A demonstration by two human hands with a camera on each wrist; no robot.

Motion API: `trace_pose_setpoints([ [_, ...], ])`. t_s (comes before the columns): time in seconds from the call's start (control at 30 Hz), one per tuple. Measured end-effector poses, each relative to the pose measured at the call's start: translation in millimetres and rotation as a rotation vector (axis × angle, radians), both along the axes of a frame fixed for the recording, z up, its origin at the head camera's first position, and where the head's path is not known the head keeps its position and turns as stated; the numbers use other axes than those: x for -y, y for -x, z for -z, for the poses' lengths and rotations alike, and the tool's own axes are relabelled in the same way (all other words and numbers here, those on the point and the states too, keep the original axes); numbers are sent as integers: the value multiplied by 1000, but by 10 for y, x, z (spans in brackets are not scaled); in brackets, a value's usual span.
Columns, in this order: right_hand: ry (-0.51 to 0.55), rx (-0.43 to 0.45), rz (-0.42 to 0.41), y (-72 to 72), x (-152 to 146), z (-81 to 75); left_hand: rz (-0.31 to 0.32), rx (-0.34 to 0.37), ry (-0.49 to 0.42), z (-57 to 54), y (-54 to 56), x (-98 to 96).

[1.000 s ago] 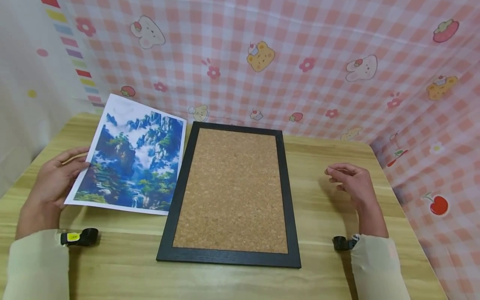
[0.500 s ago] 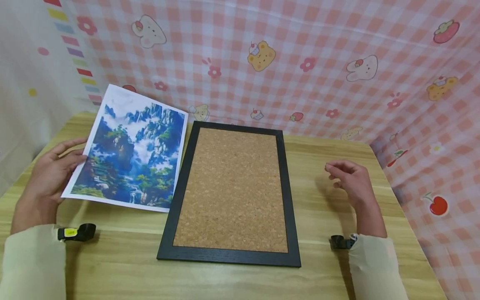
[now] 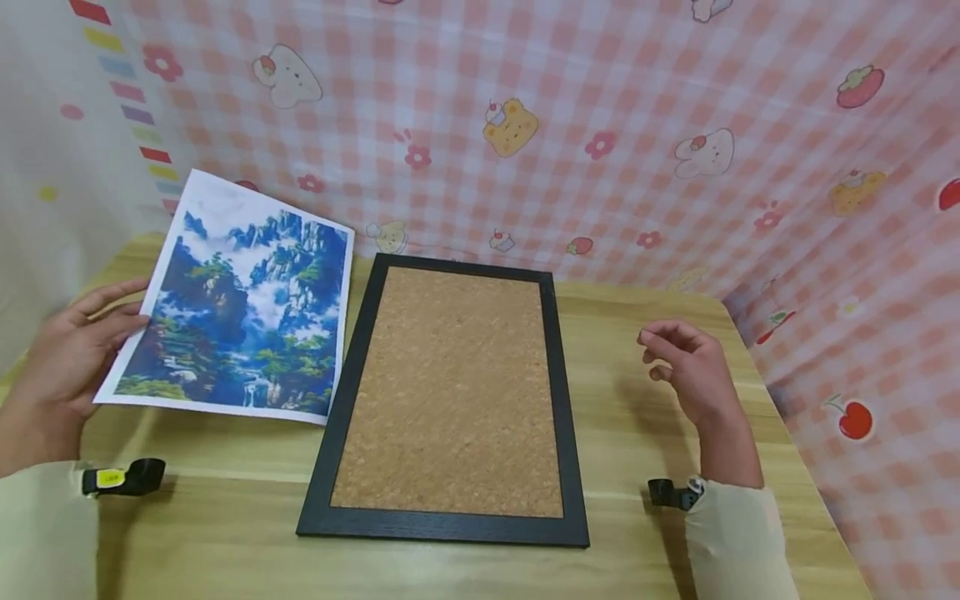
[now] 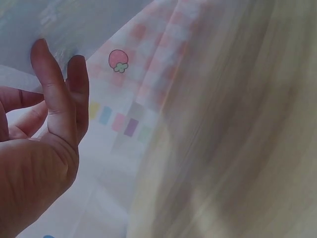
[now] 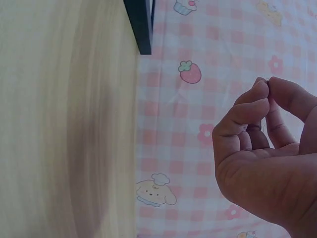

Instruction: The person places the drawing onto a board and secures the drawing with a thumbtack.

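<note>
At the left, my left hand (image 3: pixel 63 358) pinches the left edge of a printed landscape picture (image 3: pixel 240 300). The sheet is raised off the table and tilted, showing blue mountains, trees and a waterfall. Its shaded back (image 4: pixel 54 25) appears in the left wrist view. To its right, a cork board (image 3: pixel 453 392) in a black frame lies on the table, close beside the sheet's right edge. My right hand (image 3: pixel 693 367) hovers to the right of the board, thumb and fingertips pressed together. A tiny glint shows between them in the right wrist view; that small object is mostly hidden.
Beneath everything is a pale wooden table (image 3: pixel 202 533). A pink checked cloth (image 3: pixel 450 92) with cartoon prints hangs behind it and along the right side. A camera (image 3: pixel 142 477) is strapped to the left wrist, and another (image 3: pixel 663 493) to the right.
The picture has been lifted a little and moved left with my left hand. My right hand stays pinched at nearly the same place. The head view has shifted slightly.
</note>
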State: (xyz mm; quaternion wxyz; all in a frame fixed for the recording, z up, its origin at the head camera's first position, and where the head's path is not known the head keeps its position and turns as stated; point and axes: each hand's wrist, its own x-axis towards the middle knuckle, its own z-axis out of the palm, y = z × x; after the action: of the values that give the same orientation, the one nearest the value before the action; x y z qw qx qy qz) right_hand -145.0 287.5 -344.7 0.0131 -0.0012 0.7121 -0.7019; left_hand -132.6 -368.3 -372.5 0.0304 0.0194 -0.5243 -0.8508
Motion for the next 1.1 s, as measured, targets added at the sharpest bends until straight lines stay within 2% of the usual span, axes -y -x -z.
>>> trace_pose_setpoints([
  [0.17, 16, -12, -14, -3, 44, 8, 23, 10, -44, -11, -20, -29],
  [0.3, 21, -16, -18, 21, 52, -22, 80, 43, -101, -2, -9, -106],
  [0.47, 36, -15, -12, 16, 53, -30, 148, 61, -109, 22, 38, -238],
  [0.77, 32, -11, -6, -18, 62, -26, 193, 61, -53, 70, 77, -395],
  [1.1, 86, -6, -47, -38, 74, -68, 228, 98, 85, 178, 105, -513],
])
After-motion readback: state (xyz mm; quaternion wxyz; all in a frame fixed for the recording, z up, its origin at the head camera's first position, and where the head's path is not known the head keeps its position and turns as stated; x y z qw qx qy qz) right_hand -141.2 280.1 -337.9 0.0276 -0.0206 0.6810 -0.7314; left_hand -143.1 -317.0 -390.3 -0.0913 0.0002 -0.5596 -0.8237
